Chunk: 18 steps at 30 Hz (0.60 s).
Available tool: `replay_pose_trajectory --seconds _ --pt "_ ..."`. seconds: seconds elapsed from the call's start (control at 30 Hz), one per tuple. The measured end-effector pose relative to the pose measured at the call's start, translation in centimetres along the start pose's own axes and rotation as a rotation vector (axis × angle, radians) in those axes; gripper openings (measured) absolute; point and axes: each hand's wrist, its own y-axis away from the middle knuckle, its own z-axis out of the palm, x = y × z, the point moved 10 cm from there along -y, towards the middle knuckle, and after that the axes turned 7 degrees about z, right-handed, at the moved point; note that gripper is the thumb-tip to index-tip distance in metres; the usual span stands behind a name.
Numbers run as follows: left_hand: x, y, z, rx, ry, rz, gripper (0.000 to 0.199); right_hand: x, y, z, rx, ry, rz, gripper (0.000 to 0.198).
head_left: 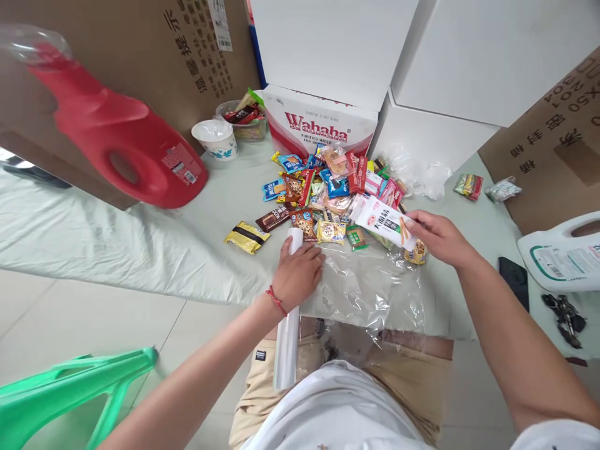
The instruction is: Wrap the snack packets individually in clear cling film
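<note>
My left hand (300,275) lies over a roll of clear plastic film (287,350), with the thumb along one side and the fingers curled on the other. From the roll, an unrolled sheet of film (375,287) spreads right over the table edge. My right hand (438,236) pinches the right end of a white snack packet (382,220) with dark lettering. The packet is tilted over a pile of small wrapped snacks (337,186). A yellow packet with a black band (247,237) lies left of the pile.
Behind the pile stands a Wahaha carton (323,125). At left are a red jug (126,137), a paper cup (215,139) and a plastic tub (241,120). A white bottle (562,253), black phone (513,281) and keys (565,319) lie right. A green stool (79,387) stands below.
</note>
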Motion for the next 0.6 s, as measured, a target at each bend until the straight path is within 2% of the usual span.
replay_pose_trajectory --seconds 0.07,0.13,0.2,0.27,0.3,0.33,0.4,0.43,0.5,0.53,0.57,0.6 --pt "0.2 -0.1 0.2 -0.009 -0.019 0.017 0.028 1.0 3.2 1.1 -0.122 -0.173 0.080 0.044" --pt "0.4 -0.2 0.5 -0.028 -0.061 0.032 0.027 1.7 5.7 3.7 -0.244 -0.252 0.112 0.044" --pt "0.7 -0.4 0.7 -0.039 -0.116 0.044 0.027 2.6 7.1 6.8 -0.327 -0.236 0.126 0.044" --pt "1.2 -0.6 0.1 -0.007 -0.159 0.056 0.027 3.8 7.5 8.7 -0.295 -0.117 0.120 0.040" --pt "1.5 -0.7 -0.6 0.037 -0.168 0.057 0.027 4.4 7.4 8.7 -0.234 -0.041 0.104 0.038" --pt "1.7 -0.6 -1.5 0.100 -0.174 0.044 0.028 5.1 7.2 8.2 -0.154 0.027 0.088 0.037" --pt "1.9 -0.1 -3.9 0.242 -0.175 -0.023 0.036 7.0 6.9 5.4 0.027 0.085 0.095 0.036" --pt "1.7 0.3 -5.1 0.308 -0.160 -0.079 0.044 8.7 6.7 3.4 0.114 0.084 0.140 0.036" --pt "0.4 1.6 -6.6 0.375 -0.079 -0.222 0.056 13.5 6.5 -1.6 0.289 0.123 0.330 0.035" --pt "-1.1 2.8 -7.3 0.423 -0.027 -0.345 0.060 16.3 6.5 -4.3 0.367 0.172 0.450 0.033" --pt "-3.1 4.6 -8.0 0.478 -0.023 -0.526 0.063 18.9 6.5 -6.7 0.426 0.242 0.561 0.032" --pt "-5.2 6.3 -7.8 0.439 -0.029 -0.688 0.063 21.3 6.1 -8.9 0.464 0.297 0.640 0.031"
